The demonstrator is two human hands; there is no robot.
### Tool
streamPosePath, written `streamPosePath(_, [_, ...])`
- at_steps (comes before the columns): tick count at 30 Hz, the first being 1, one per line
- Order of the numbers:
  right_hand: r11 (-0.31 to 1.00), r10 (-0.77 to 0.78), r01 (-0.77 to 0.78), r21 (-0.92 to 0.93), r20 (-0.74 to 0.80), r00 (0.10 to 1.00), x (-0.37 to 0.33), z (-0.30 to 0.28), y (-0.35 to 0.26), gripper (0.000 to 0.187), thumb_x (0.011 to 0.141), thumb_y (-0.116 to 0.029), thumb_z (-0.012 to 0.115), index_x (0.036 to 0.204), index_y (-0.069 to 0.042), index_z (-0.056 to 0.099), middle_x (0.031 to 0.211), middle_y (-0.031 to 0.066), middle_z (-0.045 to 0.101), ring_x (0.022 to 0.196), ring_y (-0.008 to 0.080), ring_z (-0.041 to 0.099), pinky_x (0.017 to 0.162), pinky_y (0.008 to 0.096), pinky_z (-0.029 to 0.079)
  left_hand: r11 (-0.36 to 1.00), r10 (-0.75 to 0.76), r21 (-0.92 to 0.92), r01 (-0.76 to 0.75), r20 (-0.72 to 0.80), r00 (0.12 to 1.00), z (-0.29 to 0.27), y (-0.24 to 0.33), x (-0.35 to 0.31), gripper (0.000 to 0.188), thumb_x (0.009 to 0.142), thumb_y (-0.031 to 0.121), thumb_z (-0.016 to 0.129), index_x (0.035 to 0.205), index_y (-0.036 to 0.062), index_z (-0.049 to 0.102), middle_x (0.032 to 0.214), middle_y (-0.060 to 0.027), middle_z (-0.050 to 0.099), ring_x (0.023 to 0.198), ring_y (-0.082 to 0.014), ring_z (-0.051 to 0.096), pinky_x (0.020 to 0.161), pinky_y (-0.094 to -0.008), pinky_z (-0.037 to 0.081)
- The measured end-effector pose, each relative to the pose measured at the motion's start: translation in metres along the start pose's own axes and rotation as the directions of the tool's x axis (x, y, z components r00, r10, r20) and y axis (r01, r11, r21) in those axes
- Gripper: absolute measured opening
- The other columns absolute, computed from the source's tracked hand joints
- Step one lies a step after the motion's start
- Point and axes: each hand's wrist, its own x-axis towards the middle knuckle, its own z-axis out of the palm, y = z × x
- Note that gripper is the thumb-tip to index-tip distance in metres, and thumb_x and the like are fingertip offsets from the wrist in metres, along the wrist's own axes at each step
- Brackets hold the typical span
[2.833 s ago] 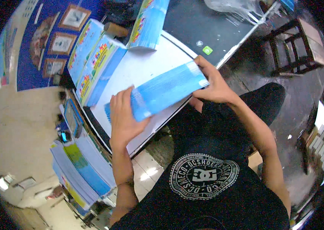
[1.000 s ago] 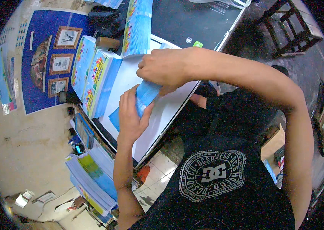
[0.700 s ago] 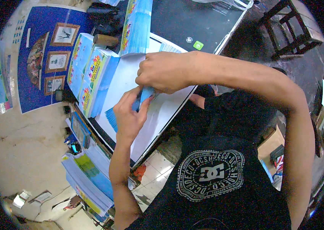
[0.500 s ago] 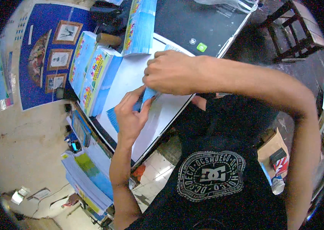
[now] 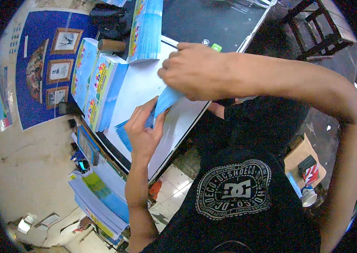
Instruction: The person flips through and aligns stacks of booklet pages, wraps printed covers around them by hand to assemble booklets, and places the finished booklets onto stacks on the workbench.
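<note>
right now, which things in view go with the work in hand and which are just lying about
In use: left hand, right hand, blue sheets, white board beneath; probably the printed stacks beside.

Apparently lying about: green tag, wooden stool, clear plastic.

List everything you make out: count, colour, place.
Table: one, black, upper centre
Board: one, white, on table
Sheet bundle: one, blue, over board
Booklet stacks: several, multicoloured, on table
Cylinder: one, brown, beside stacks
Tag: one, green, on table
Picture frames: three, brown, upper left
Wall panel: one, blue, behind frames
Paper pile: one, multicoloured, lower left
Stool: one, dark, upper right
Shirt: one, black, lower centre
Left hand: one, gripping bundle
Right hand: one, on bundle
</note>
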Motion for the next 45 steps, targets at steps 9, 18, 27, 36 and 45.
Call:
streamPosePath(9, [0.993,0.116,-0.116,-0.009,0.001,0.993,-0.017,0.005,-0.011,0.029,0.076,-0.021,0.077,0.096,-0.003,0.066,0.096,0.0104,0.068,0.101,0.0288,0.067,0.092,0.0431,0.048,1.0,0.022,-0.01,-0.021,0.019,1.0,-0.001,-0.002,0.001,0.035,0.079,0.004,0.082,0.112,-0.0004,0.073,0.1,-0.017,0.075,0.088,-0.0306,0.072,0.078,-0.0365,0.056])
streamPosePath(18, [0.993,0.113,-0.119,-0.016,-0.214,0.97,-0.052,0.008,0.005,0.035,0.072,-0.023,0.083,0.097,-0.008,0.064,0.095,0.0071,0.065,0.103,0.0265,0.06,0.09,0.0439,0.041,0.998,0.06,-0.003,-0.06,0.0,0.998,0.002,0.0,-0.002,0.034,0.078,0.005,0.083,0.111,-0.0008,0.073,0.1,-0.017,0.075,0.086,-0.0297,0.072,0.076,-0.0367,0.056])
streamPosePath(27, [0.986,0.107,-0.081,0.148,-0.177,0.978,-0.068,0.008,0.018,0.039,0.076,-0.021,0.082,0.11,-0.007,0.067,0.105,0.008,0.065,0.112,0.0272,0.057,0.092,0.046,0.042,0.998,0.054,-0.022,-0.054,-0.001,0.999,0.002,0.0,-0.003,0.035,0.078,0.004,0.083,0.112,0.0001,0.074,0.101,-0.0166,0.075,0.088,-0.0288,0.072,0.078,-0.0359,0.056])
streamPosePath(36, [0.882,0.142,-0.039,0.471,-0.186,0.972,-0.075,0.013,0.039,0.038,0.081,-0.02,0.081,0.113,-0.006,0.067,0.108,0.0122,0.066,0.111,0.0322,0.059,0.095,0.0485,0.043,0.998,0.048,-0.037,-0.048,0.004,0.999,0.0,0.003,-0.003,0.036,0.078,0.004,0.083,0.113,0.0009,0.074,0.102,-0.0163,0.075,0.089,-0.028,0.072,0.079,-0.0355,0.056])
streamPosePath(45, [0.989,0.15,-0.15,-0.004,-0.032,0.988,-0.062,-0.016,0.012,0.04,0.077,-0.021,0.083,0.109,-0.006,0.065,0.107,0.008,0.066,0.115,0.0283,0.056,0.099,0.0485,0.039,0.998,0.055,-0.041,-0.053,0.056,0.997,0.0,-0.003,0.001,0.037,0.08,0.007,0.08,0.115,0.0,0.069,0.108,-0.0179,0.072,0.097,-0.0318,0.069,0.085,-0.0382,0.054])
